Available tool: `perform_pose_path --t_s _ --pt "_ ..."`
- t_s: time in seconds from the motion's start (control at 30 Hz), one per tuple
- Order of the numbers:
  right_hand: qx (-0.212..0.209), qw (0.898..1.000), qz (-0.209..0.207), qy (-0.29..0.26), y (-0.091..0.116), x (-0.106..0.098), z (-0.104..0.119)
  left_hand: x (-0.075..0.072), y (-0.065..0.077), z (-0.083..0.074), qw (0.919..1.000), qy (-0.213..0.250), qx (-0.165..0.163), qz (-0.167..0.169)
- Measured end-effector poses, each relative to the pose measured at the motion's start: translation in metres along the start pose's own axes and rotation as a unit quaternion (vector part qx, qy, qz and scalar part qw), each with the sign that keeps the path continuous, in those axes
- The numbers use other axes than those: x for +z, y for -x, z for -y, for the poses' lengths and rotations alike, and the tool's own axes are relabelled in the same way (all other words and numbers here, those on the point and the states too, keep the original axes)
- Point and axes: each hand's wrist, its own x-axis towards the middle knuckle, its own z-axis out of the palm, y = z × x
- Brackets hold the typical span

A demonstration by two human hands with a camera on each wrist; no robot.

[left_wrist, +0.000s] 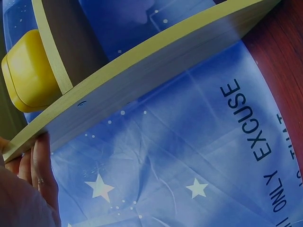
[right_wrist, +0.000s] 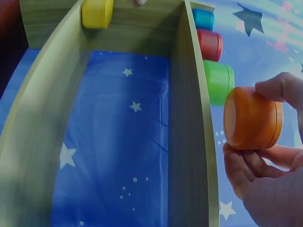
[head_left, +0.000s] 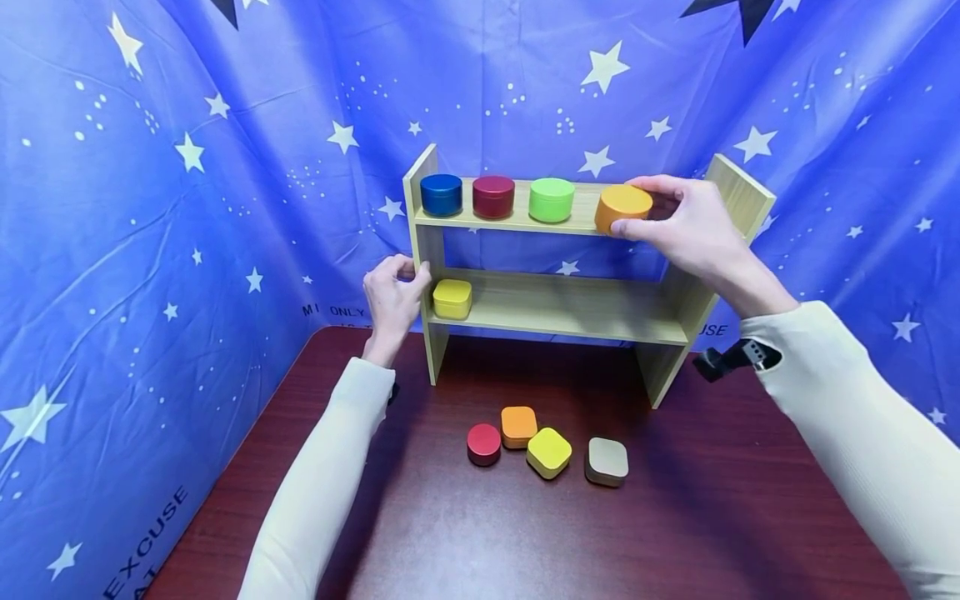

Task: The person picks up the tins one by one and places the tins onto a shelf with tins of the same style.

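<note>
My right hand (head_left: 693,225) holds a round orange tin (head_left: 624,208) between thumb and fingers at the upper board of the wooden shelf (head_left: 570,304). In the right wrist view the orange tin (right_wrist: 251,118) overlaps no other tin, and its base shows beside the board. To its left on that board stand a lime-green tin (head_left: 551,200), a dark red tin (head_left: 492,197) and a blue tin (head_left: 441,195), all round. My left hand (head_left: 393,296) pinches the shelf's left side panel (left_wrist: 128,59), fingers on the outer face. Just inside sits a square yellow tin (head_left: 452,299) on the lower board.
On the dark red-brown table (head_left: 450,533) in front of the shelf lie a round red tin (head_left: 483,444), a square orange tin (head_left: 518,427), a square yellow tin (head_left: 549,453) and a square beige tin (head_left: 607,461). A blue star-patterned cloth (head_left: 255,192) hangs behind and around.
</note>
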Motion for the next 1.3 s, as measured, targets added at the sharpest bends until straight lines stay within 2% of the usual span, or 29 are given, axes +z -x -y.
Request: perform_pose_path --t_s 0.23,0.47,0.77,1.3 --pt "0.027 0.999 0.021 0.019 -0.019 -0.005 -0.005 -0.001 -0.001 0.0 1.0 -0.001 -0.003 0.004" --pt "0.059 0.997 0.045 0.031 -0.03 -0.005 -0.01 0.0 0.0 0.0 0.9999 0.002 0.001 0.01" --pt "0.065 0.996 0.05 0.03 -0.039 -0.007 -0.009 0.0 -0.002 -0.003 1.0 0.003 0.001 0.001" --pt "0.066 0.995 0.077 0.028 -0.044 -0.004 -0.013 -0.001 0.0 -0.001 1.0 -0.005 0.005 0.005"
